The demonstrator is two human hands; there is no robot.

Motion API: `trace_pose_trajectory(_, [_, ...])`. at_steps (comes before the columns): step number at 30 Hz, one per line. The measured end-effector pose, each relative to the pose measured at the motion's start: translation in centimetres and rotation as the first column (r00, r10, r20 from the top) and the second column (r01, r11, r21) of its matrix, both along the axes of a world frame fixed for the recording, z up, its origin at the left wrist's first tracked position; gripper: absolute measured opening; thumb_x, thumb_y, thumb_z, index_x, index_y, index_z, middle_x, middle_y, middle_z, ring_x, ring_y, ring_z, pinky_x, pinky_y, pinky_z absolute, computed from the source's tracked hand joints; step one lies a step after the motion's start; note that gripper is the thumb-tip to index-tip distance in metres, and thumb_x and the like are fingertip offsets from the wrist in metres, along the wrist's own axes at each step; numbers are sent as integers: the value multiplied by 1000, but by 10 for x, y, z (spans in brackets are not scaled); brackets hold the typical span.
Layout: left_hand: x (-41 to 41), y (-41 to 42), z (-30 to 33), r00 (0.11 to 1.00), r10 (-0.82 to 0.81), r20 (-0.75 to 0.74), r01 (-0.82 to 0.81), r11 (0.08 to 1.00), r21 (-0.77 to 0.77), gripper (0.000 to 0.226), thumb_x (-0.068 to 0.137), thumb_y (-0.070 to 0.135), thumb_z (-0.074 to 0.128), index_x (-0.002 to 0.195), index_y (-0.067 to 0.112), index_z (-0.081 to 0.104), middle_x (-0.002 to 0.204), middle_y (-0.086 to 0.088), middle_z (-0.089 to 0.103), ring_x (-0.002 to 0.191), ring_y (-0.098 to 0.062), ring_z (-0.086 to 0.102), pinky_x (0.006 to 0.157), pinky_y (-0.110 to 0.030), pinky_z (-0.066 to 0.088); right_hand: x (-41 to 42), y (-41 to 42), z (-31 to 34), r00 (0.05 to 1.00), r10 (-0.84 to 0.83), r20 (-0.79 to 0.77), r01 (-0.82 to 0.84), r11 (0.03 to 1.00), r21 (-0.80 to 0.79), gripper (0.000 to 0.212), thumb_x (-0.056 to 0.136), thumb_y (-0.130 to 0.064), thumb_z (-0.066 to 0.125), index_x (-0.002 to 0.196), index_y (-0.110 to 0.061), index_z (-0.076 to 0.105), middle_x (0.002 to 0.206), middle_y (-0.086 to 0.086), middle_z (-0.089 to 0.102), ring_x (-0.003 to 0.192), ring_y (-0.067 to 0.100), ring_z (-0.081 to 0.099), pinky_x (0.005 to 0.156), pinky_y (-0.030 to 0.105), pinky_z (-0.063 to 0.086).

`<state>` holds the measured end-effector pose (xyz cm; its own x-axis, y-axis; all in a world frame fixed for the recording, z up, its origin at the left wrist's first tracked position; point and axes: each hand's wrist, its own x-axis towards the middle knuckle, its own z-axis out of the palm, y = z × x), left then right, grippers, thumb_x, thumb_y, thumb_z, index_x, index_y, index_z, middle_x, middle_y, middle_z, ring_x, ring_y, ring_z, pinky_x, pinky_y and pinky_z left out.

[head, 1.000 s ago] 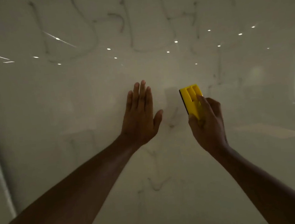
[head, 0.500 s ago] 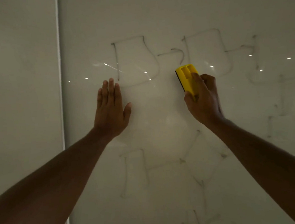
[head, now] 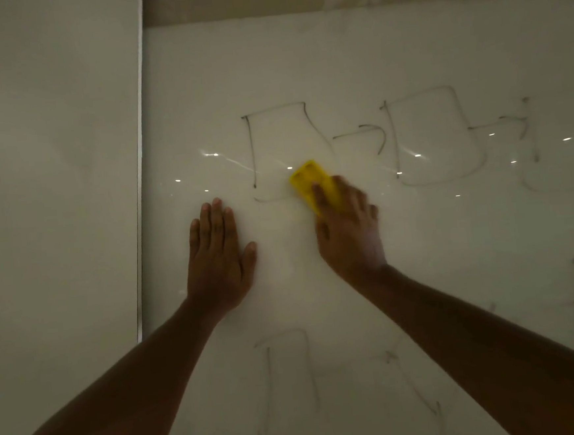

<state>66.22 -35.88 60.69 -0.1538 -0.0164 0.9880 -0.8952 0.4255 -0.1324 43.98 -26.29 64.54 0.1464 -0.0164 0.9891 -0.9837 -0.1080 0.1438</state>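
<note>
A glossy whiteboard point(head: 403, 53) fills most of the view, with dark drawn boxes and connecting lines point(head: 434, 137) across its upper half. My right hand point(head: 348, 233) grips a yellow eraser point(head: 310, 181) and holds it flat against the board, over the lower right corner of the left drawn box point(head: 273, 149). The hand is blurred. My left hand point(head: 218, 257) lies flat on the board with straight fingers, just left of the right hand, and holds nothing.
The board's metal left edge point(head: 141, 194) runs top to bottom, with a plain wall panel point(head: 47, 201) beyond it. Fainter marks point(head: 288, 382) sit low on the board between my forearms. Ceiling lights glint off the surface.
The view has swung up and to the left, bringing the board's top and left edges in. My right hand has carried the eraser left and down onto the left box, tilting it. The left hand stays flat.
</note>
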Motion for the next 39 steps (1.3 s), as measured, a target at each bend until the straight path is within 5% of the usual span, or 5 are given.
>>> trace_pose_trajectory(17, [1,-5,-3,999,-36,-15,35,998,-44,77,105,43,38,160,-10,31,169,-30,26,160,-46,21,131,-58,20,26,-13,51,801,-56,-597,115,991,62,57,95,-20,60,149,-26,45,151,17,47,125,39,53,92,47,47])
trace_pose_trajectory(24, [1,-7,-2,1000,-3,-12,3,999,-40,77,106,44,36,161,-9,30,171,-29,23,161,-45,18,132,-55,14,28,-6,109,995,-95,-14,96,994,56,64,93,-18,51,154,-26,34,159,13,30,127,41,42,95,51,42])
trace_pose_trajectory(29, [2,-12,-3,1000,23,-7,-23,998,-55,82,105,51,37,162,-7,28,172,-28,21,161,-44,17,132,-57,12,26,-11,90,798,-91,-595,184,978,98,57,102,-25,51,156,-27,34,160,15,33,133,40,43,100,51,42])
trace_pose_trajectory(35, [3,-13,-4,999,42,5,-42,998,-41,89,103,59,36,163,-6,27,173,-27,19,163,-42,12,131,-61,14,31,-6,170,989,-96,115,89,994,58,64,95,-15,51,155,-26,31,162,14,25,132,43,38,101,54,39])
trace_pose_trajectory(39, [3,-14,-4,999,44,9,-44,998,-44,89,103,60,35,164,-5,25,174,-26,17,163,-42,11,132,-59,13,55,-11,132,868,-22,-495,127,975,181,57,102,-26,44,157,-31,29,161,12,28,134,40,39,103,52,37])
